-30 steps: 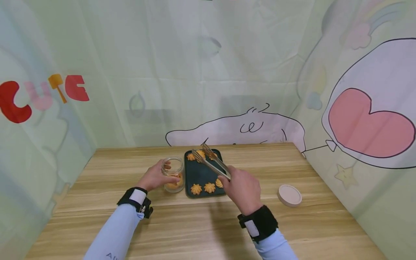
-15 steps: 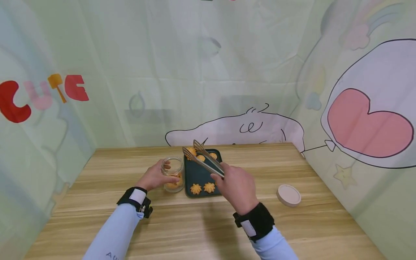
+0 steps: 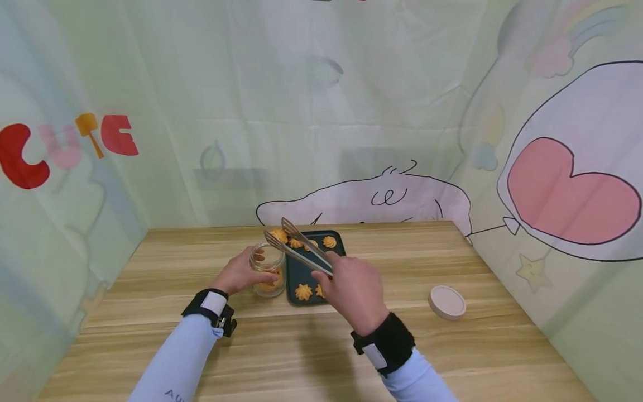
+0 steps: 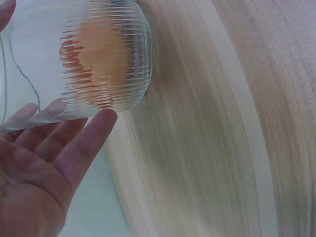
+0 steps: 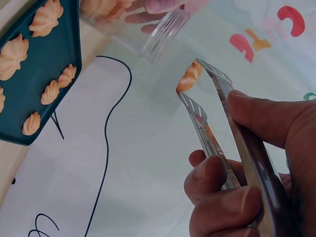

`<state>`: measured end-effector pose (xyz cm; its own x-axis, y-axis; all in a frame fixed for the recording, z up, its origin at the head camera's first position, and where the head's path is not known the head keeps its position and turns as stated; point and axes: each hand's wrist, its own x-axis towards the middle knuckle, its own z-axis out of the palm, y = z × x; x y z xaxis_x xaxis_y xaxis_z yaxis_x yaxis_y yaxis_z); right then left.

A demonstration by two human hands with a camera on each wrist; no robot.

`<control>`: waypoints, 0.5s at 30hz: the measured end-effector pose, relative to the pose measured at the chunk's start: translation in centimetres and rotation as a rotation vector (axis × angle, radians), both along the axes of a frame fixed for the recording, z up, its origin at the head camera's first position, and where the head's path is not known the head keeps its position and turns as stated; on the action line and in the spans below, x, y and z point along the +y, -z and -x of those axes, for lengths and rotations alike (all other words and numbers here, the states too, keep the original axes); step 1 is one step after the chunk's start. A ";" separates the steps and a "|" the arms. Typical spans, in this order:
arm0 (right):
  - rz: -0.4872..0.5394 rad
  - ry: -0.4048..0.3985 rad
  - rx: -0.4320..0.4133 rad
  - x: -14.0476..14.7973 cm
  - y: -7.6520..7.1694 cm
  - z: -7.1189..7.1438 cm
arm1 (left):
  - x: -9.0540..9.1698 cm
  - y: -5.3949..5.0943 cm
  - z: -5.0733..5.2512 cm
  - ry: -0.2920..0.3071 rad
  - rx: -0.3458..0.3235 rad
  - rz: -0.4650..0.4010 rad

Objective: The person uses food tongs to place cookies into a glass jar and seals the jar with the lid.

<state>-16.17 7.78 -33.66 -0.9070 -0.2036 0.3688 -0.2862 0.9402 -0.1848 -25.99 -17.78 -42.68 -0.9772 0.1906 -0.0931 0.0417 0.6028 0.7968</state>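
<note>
The right hand (image 3: 354, 290) grips tongs (image 5: 249, 158) pinching one cookie (image 5: 190, 76); the left hand (image 3: 243, 273) clasps a jar (image 4: 42, 59). Below centre, the tongs partly hide a tray (image 3: 300, 274); a lid (image 3: 447, 302) lies lower right.

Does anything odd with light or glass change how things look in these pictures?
Head view: a soft shadow darkens the table beside the right sleeve; left wrist view: the ribbed jar distorts the cookies inside; right wrist view: the right hand looks dim against the paler backdrop.
</note>
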 end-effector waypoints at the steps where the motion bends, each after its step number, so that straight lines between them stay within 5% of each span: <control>1: -0.006 -0.003 -0.003 -0.1 0.0 0.0 | 0.0 0.0 0.0 -0.004 -0.005 0.000; 15: -0.015 -0.051 -0.022 -0.8 0.3 -0.1 | 0.0 -0.2 -0.1 -0.013 -0.027 0.001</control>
